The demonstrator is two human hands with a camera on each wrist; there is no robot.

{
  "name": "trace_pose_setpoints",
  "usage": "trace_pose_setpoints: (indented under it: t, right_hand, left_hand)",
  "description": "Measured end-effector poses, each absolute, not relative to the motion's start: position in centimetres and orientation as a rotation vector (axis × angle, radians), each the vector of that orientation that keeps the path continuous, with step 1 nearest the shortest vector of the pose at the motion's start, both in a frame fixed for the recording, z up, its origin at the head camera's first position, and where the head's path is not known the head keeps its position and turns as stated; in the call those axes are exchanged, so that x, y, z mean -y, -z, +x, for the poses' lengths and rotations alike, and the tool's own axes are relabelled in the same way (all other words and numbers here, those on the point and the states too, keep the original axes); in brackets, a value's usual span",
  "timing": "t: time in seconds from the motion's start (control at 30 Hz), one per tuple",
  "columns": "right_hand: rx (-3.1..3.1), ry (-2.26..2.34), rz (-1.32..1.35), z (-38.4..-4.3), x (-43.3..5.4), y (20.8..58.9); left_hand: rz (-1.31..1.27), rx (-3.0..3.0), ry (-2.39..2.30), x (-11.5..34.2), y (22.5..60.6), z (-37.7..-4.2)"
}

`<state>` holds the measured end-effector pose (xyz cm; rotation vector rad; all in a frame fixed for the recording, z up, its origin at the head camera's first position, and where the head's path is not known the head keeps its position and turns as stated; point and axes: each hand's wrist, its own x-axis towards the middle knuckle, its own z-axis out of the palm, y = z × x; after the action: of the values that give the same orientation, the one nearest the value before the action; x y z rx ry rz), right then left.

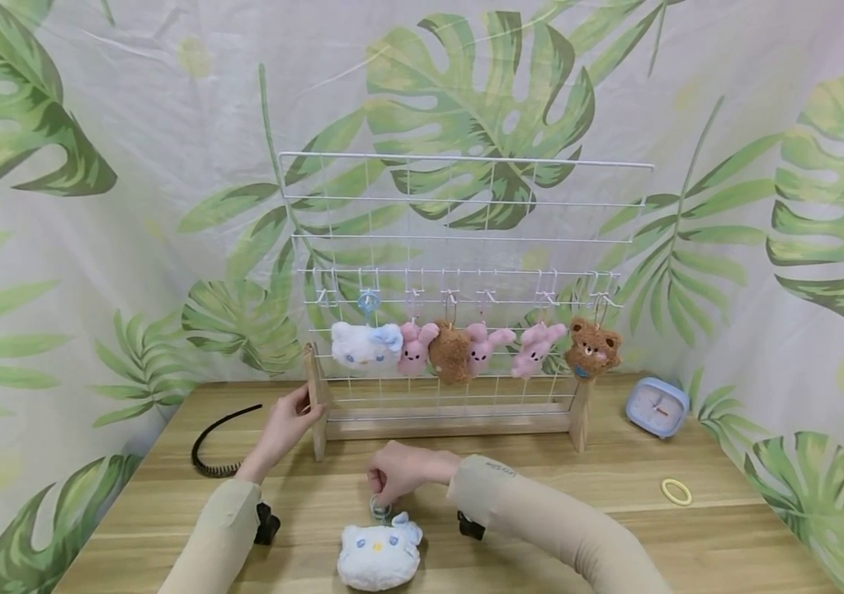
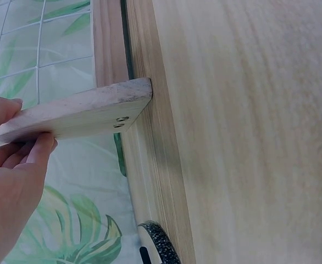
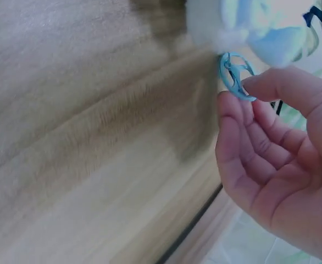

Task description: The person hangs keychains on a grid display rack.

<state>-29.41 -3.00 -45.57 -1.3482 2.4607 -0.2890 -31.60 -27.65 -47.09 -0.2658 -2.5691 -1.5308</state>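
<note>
At the left end of the wire rack, my left hand (image 1: 288, 425) grips the wooden side post (image 1: 315, 379). The left wrist view shows the thumb on one face of the post (image 2: 89, 113) and the fingers on the other. Toward the front of the table, my right hand (image 1: 408, 472) pinches a light blue clasp (image 3: 237, 80) between thumb and fingers. From that clasp hangs a white plush cat-head keychain (image 1: 377, 561) with a blue bow, its face turned up toward the head camera.
On the white wire grid (image 1: 466, 241) hang another white plush (image 1: 365, 346), several pink rabbits (image 1: 536, 348) and two brown plushes (image 1: 594, 351). A blue clock (image 1: 657, 407) and yellow ring (image 1: 676, 492) are at right. A black headband (image 1: 202, 441) lies left.
</note>
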Motion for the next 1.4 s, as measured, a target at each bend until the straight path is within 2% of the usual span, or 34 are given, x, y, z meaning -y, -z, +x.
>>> trace_pose_setpoints:
  t: [0.63, 1.17, 1.4]
  right_hand:
    - [-2.404, 0.598, -1.555, -28.1, 0.1, 38.1]
    - [-2.642, 0.678, -1.73, -30.3, 2.6, 25.9]
    - [-2.725, 0.731, -1.713, -31.0, 4.7, 22.4]
  left_hand:
    - [-0.274, 2.571, 1.536, 27.6, 47.1, -31.3]
    - [-0.273, 2.538, 1.546, 27.9, 47.3, -31.4]
    - [-0.195, 2.57, 1.494, 27.7, 47.2, -31.2]
